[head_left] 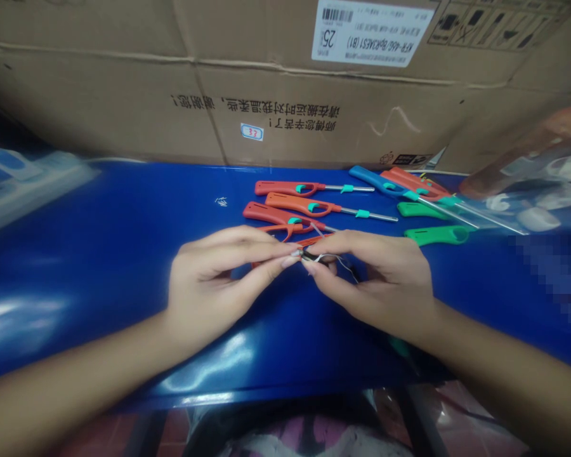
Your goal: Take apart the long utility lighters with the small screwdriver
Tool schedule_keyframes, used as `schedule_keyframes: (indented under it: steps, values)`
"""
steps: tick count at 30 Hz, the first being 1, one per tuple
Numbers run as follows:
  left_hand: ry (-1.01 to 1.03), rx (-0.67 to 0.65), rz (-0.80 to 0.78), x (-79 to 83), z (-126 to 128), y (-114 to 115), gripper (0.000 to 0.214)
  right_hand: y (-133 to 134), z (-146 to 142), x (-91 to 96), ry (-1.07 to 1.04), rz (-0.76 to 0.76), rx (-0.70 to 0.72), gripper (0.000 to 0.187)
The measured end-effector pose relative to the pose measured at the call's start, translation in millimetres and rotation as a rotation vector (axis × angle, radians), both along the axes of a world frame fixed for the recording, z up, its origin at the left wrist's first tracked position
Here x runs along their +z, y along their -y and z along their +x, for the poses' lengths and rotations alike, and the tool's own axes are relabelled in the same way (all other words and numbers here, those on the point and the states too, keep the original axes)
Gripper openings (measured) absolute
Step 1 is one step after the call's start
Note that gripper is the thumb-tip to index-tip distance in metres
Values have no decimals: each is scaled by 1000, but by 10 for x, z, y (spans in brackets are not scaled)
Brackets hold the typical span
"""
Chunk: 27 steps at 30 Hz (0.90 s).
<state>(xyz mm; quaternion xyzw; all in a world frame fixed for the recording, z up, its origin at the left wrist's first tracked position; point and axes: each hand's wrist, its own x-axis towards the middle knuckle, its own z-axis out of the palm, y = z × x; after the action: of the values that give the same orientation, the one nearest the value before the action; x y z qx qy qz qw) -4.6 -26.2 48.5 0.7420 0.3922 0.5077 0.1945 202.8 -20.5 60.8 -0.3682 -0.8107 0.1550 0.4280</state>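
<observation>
Over the blue table [99,266], my left hand [204,279] and my right hand [385,273] meet fingertip to fingertip. My right thumb and fingers pinch a small black part [308,255] with thin pale and dark wires [345,263] trailing from it. At its left end, my left thumb and forefinger are closed on a small whitish tip [295,253]. Just beyond my fingers lie long-necked lighters: a red lighter [280,188], an orange lighter [297,203] and another red lighter [266,213]. More orange pieces are partly hidden behind my hands.
Farther right lie a blue lighter [378,179], green handle pieces [428,237] and a blurred plastic bag [528,165] with parts. Several tiny white pins [221,202] lie left of the lighters. A cardboard box [147,82] walls off the back; a pale tray [33,181] is at left.
</observation>
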Motion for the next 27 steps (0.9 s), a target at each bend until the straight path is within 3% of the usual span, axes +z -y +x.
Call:
schedule_keyframes:
  steps: [4,27]
  values:
    - [8,7,58,-30,0,-12,16,-5,10,1,-21,65,37,9]
    - [59,60,17,-58,16,17,14,-35,49,43,84,147,146,13]
